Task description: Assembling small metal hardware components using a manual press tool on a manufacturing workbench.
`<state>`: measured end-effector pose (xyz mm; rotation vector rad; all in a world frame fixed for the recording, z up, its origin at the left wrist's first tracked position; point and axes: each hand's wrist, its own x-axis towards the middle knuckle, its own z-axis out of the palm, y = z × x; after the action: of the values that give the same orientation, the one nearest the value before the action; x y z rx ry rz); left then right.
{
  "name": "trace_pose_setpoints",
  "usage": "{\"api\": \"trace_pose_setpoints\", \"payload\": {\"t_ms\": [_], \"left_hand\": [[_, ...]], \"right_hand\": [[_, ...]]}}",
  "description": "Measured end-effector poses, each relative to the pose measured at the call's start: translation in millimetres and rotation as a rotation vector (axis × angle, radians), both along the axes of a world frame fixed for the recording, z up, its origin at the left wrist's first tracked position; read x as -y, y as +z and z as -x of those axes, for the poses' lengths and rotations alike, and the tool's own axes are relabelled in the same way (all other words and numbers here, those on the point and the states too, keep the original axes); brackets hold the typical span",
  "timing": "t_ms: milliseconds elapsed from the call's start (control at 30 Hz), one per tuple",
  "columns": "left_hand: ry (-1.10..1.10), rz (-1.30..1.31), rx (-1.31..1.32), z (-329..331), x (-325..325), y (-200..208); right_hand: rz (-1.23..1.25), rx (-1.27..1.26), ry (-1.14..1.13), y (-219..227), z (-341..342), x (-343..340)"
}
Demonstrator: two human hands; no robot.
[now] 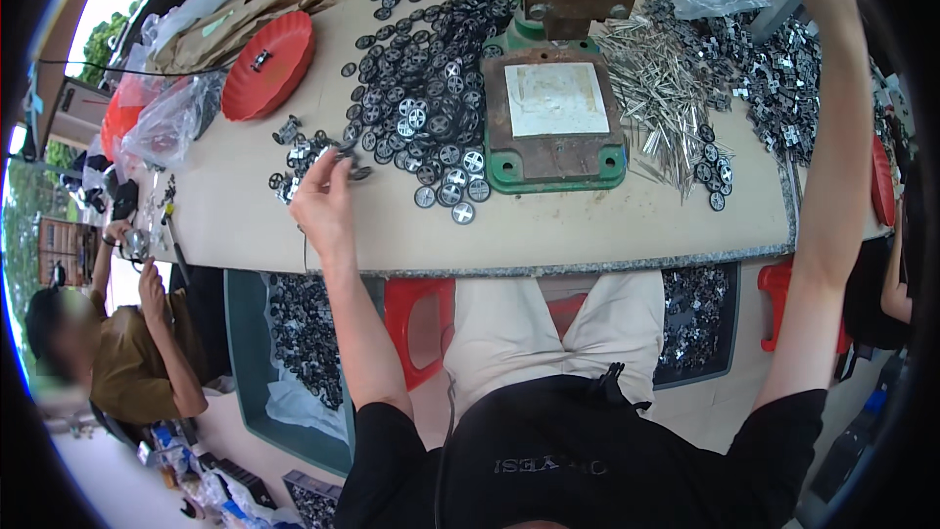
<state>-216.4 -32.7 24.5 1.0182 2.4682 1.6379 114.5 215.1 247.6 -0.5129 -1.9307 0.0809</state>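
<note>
My left hand (326, 198) is over the table at the left, its thumb and fingers pinched together. What sits between the fingertips is too small and dark to make out. Right beside it lies a small heap of black and silver wheeled parts (302, 155). Farther right spreads a large pile of round black wheels (421, 98), some with silver spokes. My right arm reaches up along the right side past the upper edge, so the right hand is out of sight. Between my arms stands a green press (553, 176) with a pale square plate (556, 100) on its bed.
Thin metal pins (656, 88) and black parts (783, 78) lie right of the press. A red dish (271, 67) and plastic bags (176, 118) are at the left. Bins of parts (253, 372) stand below the table edge. Another person (147, 353) works at the far left.
</note>
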Motion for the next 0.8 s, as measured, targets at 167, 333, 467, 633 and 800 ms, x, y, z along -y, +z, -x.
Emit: {"api": "trace_pose_setpoints", "payload": {"t_ms": [167,333,467,633,800], "left_hand": [[0.072,0.116,-0.754,-23,11,2],[-0.203,0.248,-0.220,-68,9,-8],[-0.229,0.220,-0.114,-70,13,-21],[-0.323,-0.027,0.404,-98,19,-4],[-0.752,-0.147,1.092,-154,6,-5]], "right_hand": [[0.529,0.070,-0.020,-125,-50,26],[0.735,0.157,-0.097,-184,-66,88],[0.873,0.296,-0.126,-197,-68,98],[0.750,0.497,-0.148,-204,-54,90],[0.696,0.724,-0.153,-212,-44,86]]}}
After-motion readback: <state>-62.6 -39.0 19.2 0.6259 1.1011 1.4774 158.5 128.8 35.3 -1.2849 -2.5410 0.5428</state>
